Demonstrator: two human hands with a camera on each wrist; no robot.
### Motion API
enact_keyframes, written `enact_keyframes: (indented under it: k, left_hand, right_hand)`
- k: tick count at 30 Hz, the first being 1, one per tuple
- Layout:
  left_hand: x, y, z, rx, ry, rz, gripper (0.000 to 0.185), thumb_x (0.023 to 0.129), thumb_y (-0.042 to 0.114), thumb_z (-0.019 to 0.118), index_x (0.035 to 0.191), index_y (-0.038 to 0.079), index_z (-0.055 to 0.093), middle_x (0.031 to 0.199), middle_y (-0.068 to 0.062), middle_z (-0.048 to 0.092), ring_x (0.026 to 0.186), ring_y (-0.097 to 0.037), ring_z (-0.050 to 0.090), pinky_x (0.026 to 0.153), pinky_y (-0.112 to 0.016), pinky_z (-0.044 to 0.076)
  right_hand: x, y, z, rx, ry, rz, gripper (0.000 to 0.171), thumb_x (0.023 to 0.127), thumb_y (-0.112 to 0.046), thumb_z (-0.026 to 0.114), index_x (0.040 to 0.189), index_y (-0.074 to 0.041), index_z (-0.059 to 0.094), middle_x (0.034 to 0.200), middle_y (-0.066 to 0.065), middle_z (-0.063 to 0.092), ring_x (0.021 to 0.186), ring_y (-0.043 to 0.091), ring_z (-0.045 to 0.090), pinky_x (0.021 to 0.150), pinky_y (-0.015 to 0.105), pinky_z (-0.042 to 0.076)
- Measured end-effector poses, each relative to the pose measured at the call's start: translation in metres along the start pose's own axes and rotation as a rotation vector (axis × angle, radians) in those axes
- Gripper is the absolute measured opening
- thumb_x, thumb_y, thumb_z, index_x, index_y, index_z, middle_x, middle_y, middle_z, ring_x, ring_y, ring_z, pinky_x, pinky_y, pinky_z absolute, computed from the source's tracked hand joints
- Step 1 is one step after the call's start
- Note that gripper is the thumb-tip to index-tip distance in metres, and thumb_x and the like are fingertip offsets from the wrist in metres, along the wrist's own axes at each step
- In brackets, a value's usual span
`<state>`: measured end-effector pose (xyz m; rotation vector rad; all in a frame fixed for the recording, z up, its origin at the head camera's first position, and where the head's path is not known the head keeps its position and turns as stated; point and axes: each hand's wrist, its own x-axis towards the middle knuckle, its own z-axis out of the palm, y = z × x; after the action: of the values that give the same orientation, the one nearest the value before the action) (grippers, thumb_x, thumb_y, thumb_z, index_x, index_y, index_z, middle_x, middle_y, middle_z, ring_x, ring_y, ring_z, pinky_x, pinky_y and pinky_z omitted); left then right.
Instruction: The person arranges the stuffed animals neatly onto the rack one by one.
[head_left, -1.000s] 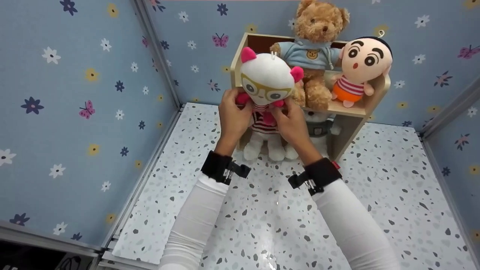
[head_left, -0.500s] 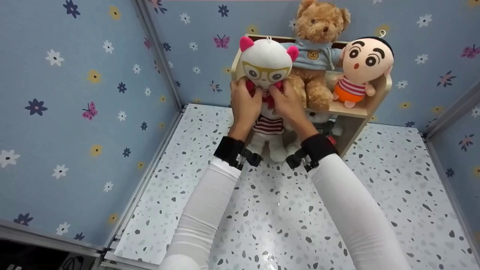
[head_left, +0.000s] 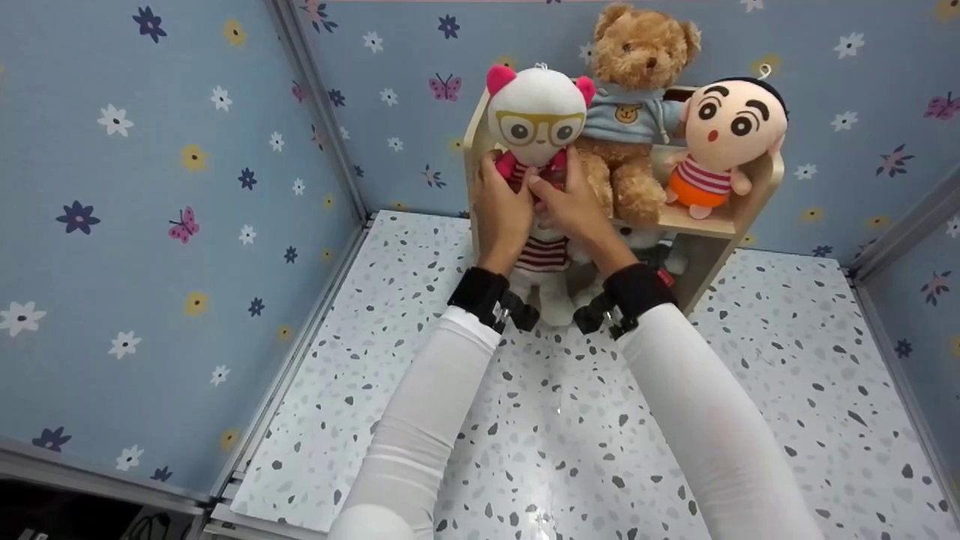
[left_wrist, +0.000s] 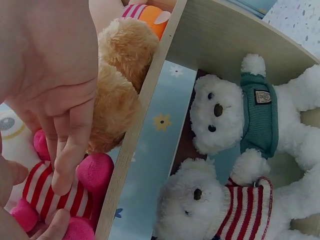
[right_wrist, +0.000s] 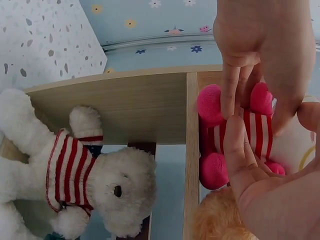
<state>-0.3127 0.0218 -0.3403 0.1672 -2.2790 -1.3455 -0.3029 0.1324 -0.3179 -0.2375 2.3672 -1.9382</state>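
Note:
A white plush toy (head_left: 535,109) with pink ears, yellow glasses and a striped body sits at the left end of the shelf's upper level. My left hand (head_left: 504,211) holds it from the left side, my right hand (head_left: 576,204) from the right, with the thumbs close together in front. In the right wrist view, fingers of the left hand (right_wrist: 260,50) and right hand (right_wrist: 265,200) lie on the striped body (right_wrist: 255,131). The toy's pink feet (left_wrist: 95,171) point toward the shelf's front edge.
A brown teddy bear (head_left: 637,52) in a blue hoodie and a boy doll (head_left: 731,124) sit to the right on the wooden shelf (head_left: 709,222). Below are two white bears, one in a green top (left_wrist: 260,115), one in stripes (left_wrist: 245,210). Flowered panels (head_left: 187,112) surround the speckled floor (head_left: 525,420).
The white plush toy has risen and tilted back further onto the upper shelf, with its face now turned forward. Both hands have moved up and closer together with it.

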Motion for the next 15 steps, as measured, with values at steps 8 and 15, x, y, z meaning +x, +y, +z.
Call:
enact_keyframes:
  k: [8,15]
  left_hand:
    - [-0.0030,0.0012,0.0024,-0.037,-0.028,0.025,0.073,0.088,0.028,0.068,0.147,0.017,0.025,0.140,-0.007,0.050,0.121,-0.022,0.056,0.096,-0.035,0.047]
    - [-0.0054,-0.0037,0.0004,-0.163,-0.028,0.107,0.074,0.082,0.010,0.070,0.143,0.015,0.029,0.138,-0.008,0.048,0.122,-0.020,0.055,0.097,-0.028,0.047]
  right_hand:
    - [-0.0024,0.0035,0.0007,-0.040,-0.006,-0.027,0.079,0.098,-0.040,0.050,0.153,-0.037,-0.006,0.157,0.011,0.027,0.091,0.023,0.063,0.067,0.036,0.057]
    - [-0.0065,0.0097,0.0022,-0.109,-0.007,-0.119,0.072,0.099,-0.041,0.046,0.156,-0.025,0.005,0.149,0.009,0.040,0.110,0.021,0.058,0.070,0.032,0.053]
